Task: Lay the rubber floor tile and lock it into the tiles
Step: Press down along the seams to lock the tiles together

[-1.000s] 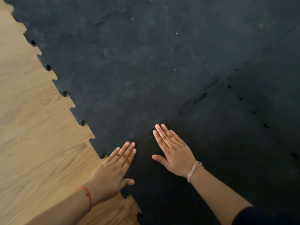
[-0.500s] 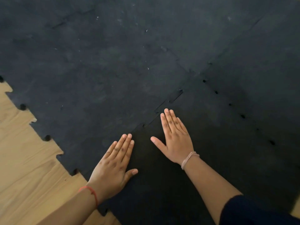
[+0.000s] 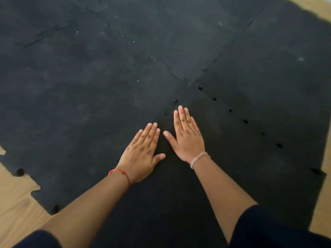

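Observation:
A darker black rubber tile (image 3: 232, 158) lies flat in the near middle and right of the head view, among several laid black tiles (image 3: 80, 95). Its left seam (image 3: 165, 112) runs up from my hands, with small gaps between the puzzle teeth. Its right seam (image 3: 245, 121) shows a row of dark holes. My left hand (image 3: 141, 153) lies flat, palm down, across the left seam, fingers together. My right hand (image 3: 188, 138) presses flat on the dark tile just right of that seam, thumb spread. Neither hand holds anything.
Wooden floor (image 3: 16, 208) shows at the lower left, beyond the toothed edge of the mat, and again along the right edge (image 3: 322, 203). The tiles stretch on to the top of the frame. A four-tile corner joint (image 3: 195, 81) lies just beyond my fingertips.
Both hands have slid further up along the left seam, closer together. The view has shifted right, so less wooden floor shows at the left and some appears at the right.

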Motion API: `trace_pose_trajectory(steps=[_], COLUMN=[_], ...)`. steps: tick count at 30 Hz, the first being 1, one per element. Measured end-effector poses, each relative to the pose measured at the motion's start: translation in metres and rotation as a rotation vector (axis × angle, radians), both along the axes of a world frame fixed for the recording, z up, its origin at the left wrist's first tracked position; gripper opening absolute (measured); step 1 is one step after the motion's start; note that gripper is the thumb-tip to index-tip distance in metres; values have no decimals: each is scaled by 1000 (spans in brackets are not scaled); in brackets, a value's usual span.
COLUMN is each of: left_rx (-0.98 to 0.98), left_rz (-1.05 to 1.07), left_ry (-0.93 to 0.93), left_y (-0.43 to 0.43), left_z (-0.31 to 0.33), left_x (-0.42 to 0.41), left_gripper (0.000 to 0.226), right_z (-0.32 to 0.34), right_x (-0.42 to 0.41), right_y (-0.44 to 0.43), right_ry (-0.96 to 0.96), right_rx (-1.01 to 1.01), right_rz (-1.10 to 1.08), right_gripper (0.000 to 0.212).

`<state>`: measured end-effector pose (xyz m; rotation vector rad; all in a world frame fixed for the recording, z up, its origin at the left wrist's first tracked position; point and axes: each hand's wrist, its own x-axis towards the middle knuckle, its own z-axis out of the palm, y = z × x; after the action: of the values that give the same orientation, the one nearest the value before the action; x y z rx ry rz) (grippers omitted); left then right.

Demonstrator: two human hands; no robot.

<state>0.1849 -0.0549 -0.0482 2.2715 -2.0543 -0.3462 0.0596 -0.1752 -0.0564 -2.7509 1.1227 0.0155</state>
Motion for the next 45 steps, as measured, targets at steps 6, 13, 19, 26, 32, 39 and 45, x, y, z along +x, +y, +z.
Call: trace_pose_trajectory(steps=[6,13,19,26,32,39,45], left_rx=[-16,44,17,9,52,89,34], left_rz=[-23,-37,-48,-117,-109,-91,-48], left_ry=[31,-20,10,-3,-27,-36,-11], left_y=[-41,-43,-39,-37,-40,-43,-42], left_z=[-5,9,-2,0,11,14,16], left_x=[6,5,6,3,5,3,-8], left_gripper=[73,70,74,73,66,66,68], right_z=[-5,1,1,13,10,13,17], right_x=[7,10,10,-49,-50,-50,-50], right_y=[-28,-29,-33,-70,-78,-82,-81], right_ry=[36,60,70,188,274,309,266], right_rx=[-49,4,31,-3,33,78,140], right_rz=[-60,-66,-43,-339,-310,-285,-312], right_gripper=[81,80,83,107,106,109,106])
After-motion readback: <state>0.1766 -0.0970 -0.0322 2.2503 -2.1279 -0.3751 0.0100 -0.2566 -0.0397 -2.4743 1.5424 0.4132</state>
